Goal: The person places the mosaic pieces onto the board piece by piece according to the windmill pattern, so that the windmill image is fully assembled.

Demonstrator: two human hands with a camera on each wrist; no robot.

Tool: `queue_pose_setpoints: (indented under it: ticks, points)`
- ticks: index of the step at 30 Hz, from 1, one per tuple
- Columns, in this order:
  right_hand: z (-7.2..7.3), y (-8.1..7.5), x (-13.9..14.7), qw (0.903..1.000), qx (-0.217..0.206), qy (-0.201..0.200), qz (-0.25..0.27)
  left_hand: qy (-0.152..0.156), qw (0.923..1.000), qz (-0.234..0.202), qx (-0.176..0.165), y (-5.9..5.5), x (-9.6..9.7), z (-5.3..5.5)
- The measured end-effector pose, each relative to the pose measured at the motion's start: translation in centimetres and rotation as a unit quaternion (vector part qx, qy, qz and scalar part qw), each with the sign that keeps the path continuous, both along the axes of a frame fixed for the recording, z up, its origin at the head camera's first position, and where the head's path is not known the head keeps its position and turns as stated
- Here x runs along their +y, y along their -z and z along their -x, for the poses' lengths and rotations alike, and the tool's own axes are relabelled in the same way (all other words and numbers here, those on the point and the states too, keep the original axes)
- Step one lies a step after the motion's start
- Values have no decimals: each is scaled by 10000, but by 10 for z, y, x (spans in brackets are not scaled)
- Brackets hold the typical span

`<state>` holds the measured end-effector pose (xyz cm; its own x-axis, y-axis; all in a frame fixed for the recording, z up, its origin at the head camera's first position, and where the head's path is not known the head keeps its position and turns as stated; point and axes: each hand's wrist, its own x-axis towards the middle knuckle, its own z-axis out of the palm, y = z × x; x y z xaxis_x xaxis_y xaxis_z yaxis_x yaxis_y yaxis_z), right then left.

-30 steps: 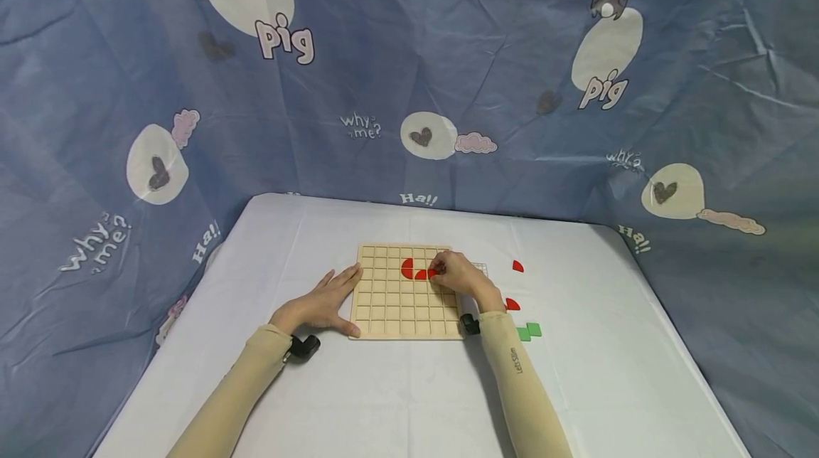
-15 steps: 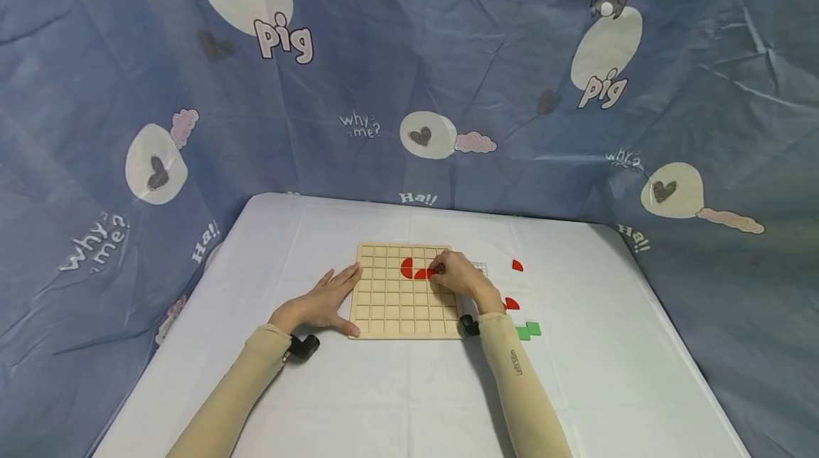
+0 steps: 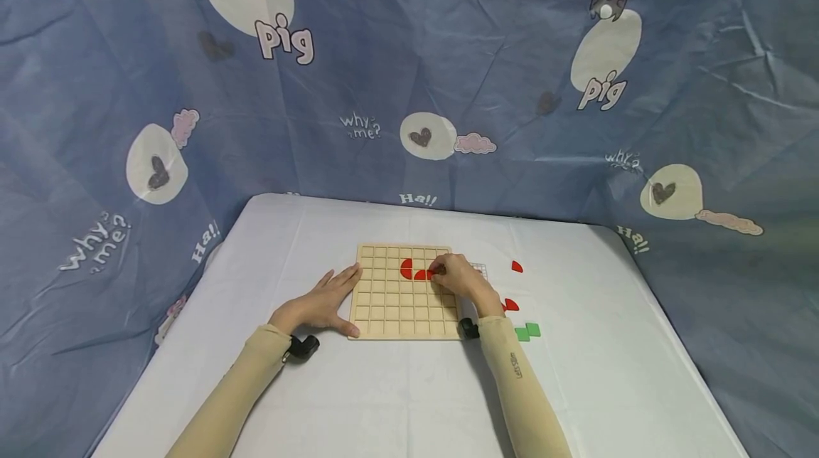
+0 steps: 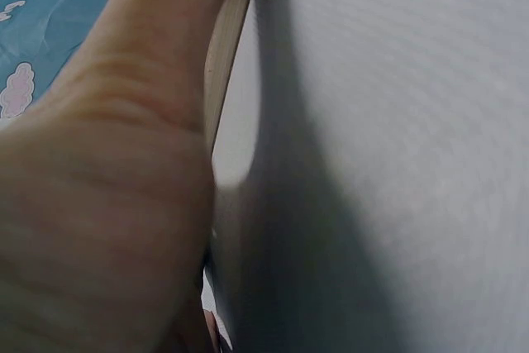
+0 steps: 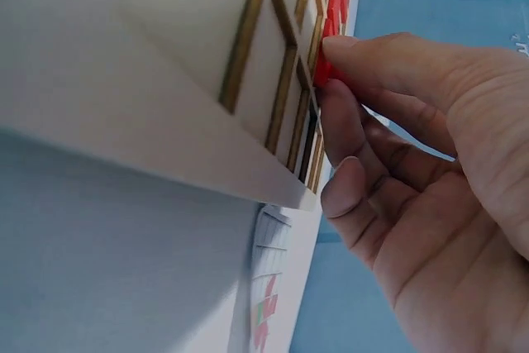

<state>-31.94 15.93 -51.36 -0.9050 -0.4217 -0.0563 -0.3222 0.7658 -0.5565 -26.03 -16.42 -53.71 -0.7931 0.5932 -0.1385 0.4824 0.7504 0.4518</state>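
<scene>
A wooden grid board (image 3: 384,309) lies flat on the table. My left hand (image 3: 320,304) is spread at its left edge, with the fingertips and thumb touching the rim. In the left wrist view, the hand hides most of the board's side (image 4: 227,55). My right hand (image 3: 459,275) is over the board's upper right part. Its thumb and a finger pinch a small red piece (image 5: 322,68) low against the grid, as the right wrist view shows. The piece's full shape is hidden by the fingers. To its left, several red quarter-circle pieces (image 3: 406,269) sit in cells.
Right of the board lie loose red quarter-circle pieces (image 3: 517,267) and green square pieces (image 3: 532,329). A printed grid card (image 3: 479,270) shows partly behind the right hand. Its coloured pattern (image 5: 266,307) appears in the right wrist view. A blue patterned cloth (image 3: 358,173) hangs behind the white table (image 3: 397,394).
</scene>
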Motion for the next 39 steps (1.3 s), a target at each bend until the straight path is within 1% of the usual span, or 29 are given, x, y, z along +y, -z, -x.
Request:
queue_pose_setpoints:
  ticks: [4, 13, 18, 22, 26, 32, 39]
  points:
    - [-1, 3, 0, 9999, 55, 15, 125, -10, 10000, 42, 16, 0, 0, 0]
    - [-1, 3, 1, 9997, -77, 75, 228, -28, 10000, 36, -11, -1, 1, -1]
    - [-2, 0, 4, 9992, -59, 164, 351, -33, 10000, 73, -3, 0, 2, -1]
    - [-3, -6, 9, 9977, -4, 306, 607, -30, 10000, 65, 15, 0, 1, -1]
    - [-3, -11, 19, 9955, 118, 399, 846, -11, 10000, 38, 58, -1, 1, -1]
    - [-3, -17, 40, 9926, 346, 554, 1023, 6, 10000, 15, 54, -2, 0, -1]
    - [-3, -16, 70, 9879, 403, 955, 1155, -76, 10000, -42, -47, -3, 1, -3]
